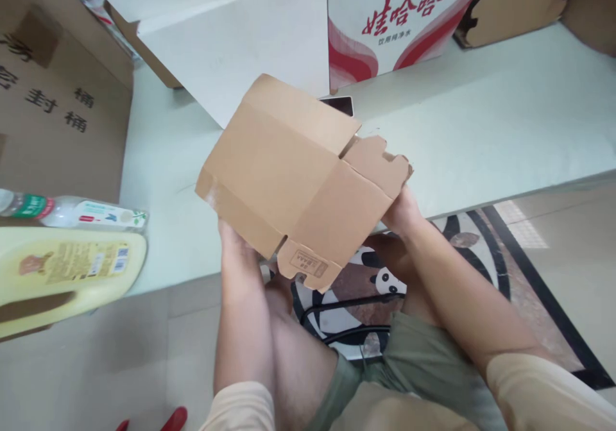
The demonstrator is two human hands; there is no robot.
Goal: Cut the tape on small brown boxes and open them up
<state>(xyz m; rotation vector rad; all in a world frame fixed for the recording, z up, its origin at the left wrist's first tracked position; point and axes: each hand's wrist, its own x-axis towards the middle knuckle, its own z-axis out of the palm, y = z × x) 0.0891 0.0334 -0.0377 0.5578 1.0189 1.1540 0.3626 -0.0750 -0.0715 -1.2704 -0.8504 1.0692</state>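
Note:
A small brown cardboard box, partly folded with loose flaps, is held up over the near edge of a pale green table. My left hand supports it from below at the left corner, most fingers hidden behind the cardboard. My right hand grips it under the right side, below a notched flap. Both hands are closed on the box. A dark phone lies on the table just behind the box, mostly hidden.
A white and red printed carton and a white box stand at the back. Brown cartons fill the left. A yellow jug and a clear bottle lie at the left. Patterned floor shows below.

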